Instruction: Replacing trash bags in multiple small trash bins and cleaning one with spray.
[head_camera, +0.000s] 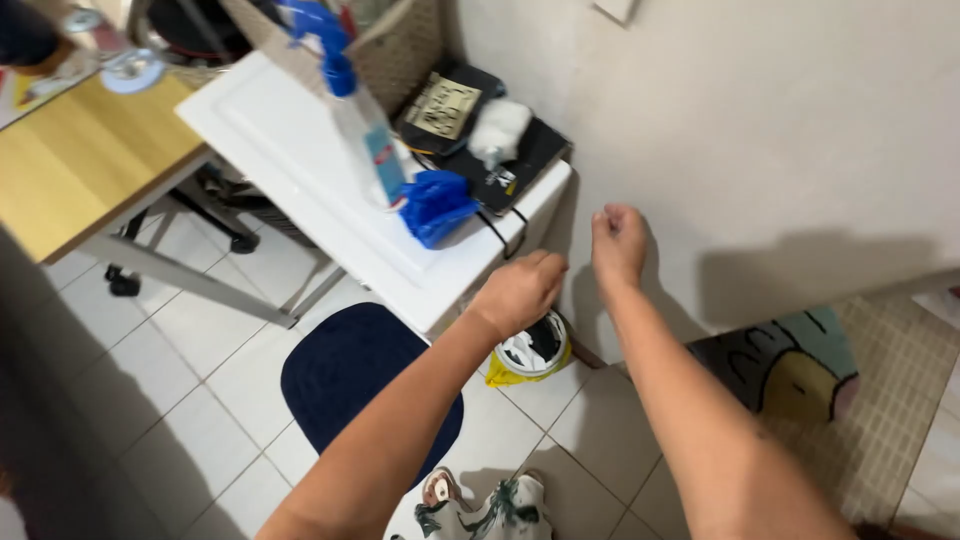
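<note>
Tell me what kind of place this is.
Probably a room in a home: white tiled floor, a patterned mat by the wall, and a white table with a spray bottle. Both hands hover by its corner.

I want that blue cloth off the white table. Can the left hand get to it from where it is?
Probably yes. The left hand hovers by the white table's near corner, and the blue cloth lies just beyond it near that edge. Nothing stands between them; the spray bottle stands behind the cloth.
</note>
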